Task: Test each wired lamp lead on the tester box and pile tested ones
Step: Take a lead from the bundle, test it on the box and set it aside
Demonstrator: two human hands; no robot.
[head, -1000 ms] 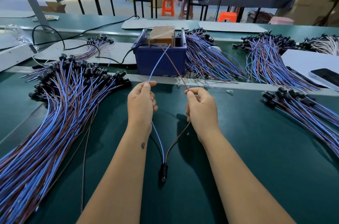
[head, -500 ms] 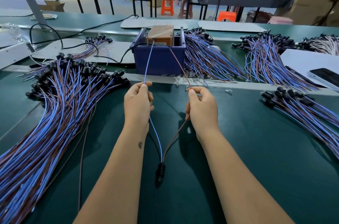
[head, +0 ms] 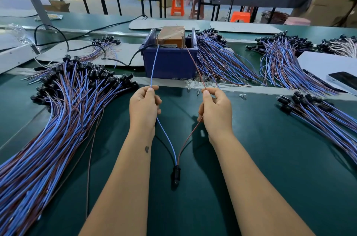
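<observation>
Now both wires (head: 154,65) at tester box (head: 171,62)

A dark green bench (head: 270,158) carries the work. A big fan of blue and brown lamp leads (head: 48,129) covers its left side. At the far middle stands a blue bin (head: 170,62) with a brown tester box (head: 172,36) inside. More lead bundles (head: 218,62) lie right of the bin, and another bundle (head: 324,114) at the right edge. A phone (head: 343,80) rests on white sheets (head: 324,64) far right.
</observation>
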